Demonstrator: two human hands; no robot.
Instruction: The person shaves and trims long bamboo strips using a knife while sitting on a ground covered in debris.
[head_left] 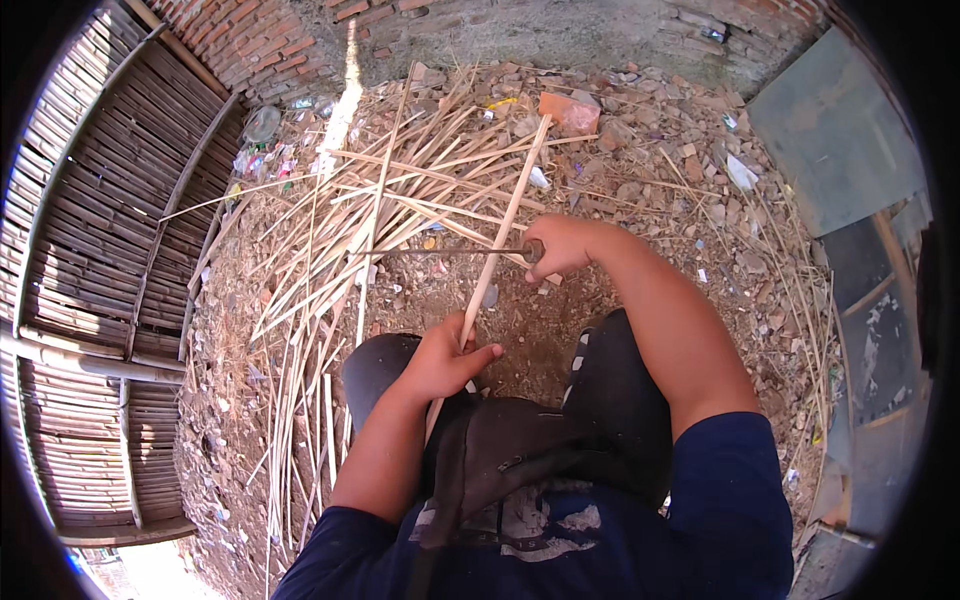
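My left hand (445, 358) is closed round the lower part of a long pale bamboo strip (508, 215), its thumb pointing right. The strip slants up and away from my lap, and its far end reaches an orange-red brick (570, 113). My right hand (560, 247) grips the handle of a knife with a long, thin dark blade (430, 251). The blade points left and lies across the strip, above my left hand; whether its edge has entered the bamboo cannot be made out. The strip's near end passes by my left thigh.
A loose heap of split bamboo strips (400, 190) spreads over the rubble-strewn ground to the front left. On the left stands a bamboo slat wall (110, 200), at the back a brick wall (500, 35). Grey sheet panels (840, 125) lean at the right.
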